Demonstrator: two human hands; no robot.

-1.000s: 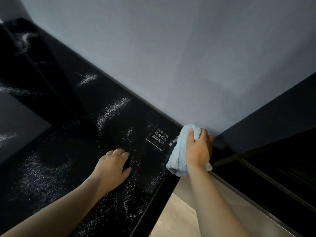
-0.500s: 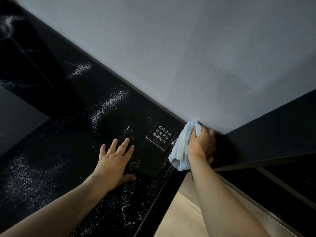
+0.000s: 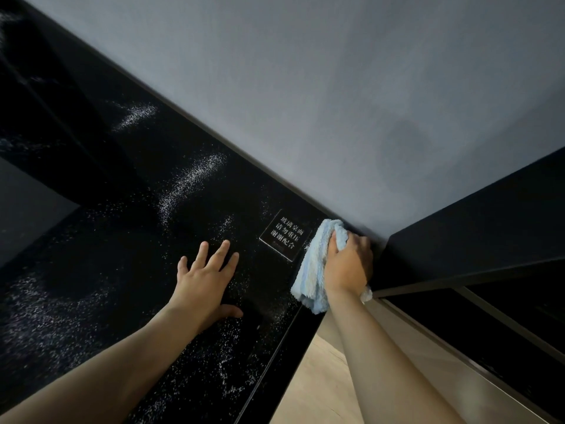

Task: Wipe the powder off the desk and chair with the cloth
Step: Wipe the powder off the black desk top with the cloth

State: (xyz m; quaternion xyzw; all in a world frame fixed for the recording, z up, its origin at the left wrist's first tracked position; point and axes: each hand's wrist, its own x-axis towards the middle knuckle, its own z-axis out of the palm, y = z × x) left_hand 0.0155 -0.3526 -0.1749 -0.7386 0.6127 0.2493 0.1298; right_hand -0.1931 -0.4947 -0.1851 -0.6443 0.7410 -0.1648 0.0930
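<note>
Right hand [image 3: 347, 267] gripping blue cloth [image 3: 312, 270], fingertips hidden behind it, left hand [image 3: 204, 283] flat, fingers spread on powdered desk [image 3: 91, 270]

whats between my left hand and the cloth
In the head view, black desk top dusted with powder, plus the near corner of a small sign plate, lies between the left hand and the cloth.

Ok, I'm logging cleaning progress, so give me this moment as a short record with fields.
left hand: flat on the desk, fingers spread
right hand: grips the cloth at the desk's far corner by the wall
cloth: light blue, bunched, one end over the desk edge
desk: black, glossy
powder: white streaks and specks across the desk
sign: small plate with white characters, beside the cloth
</note>
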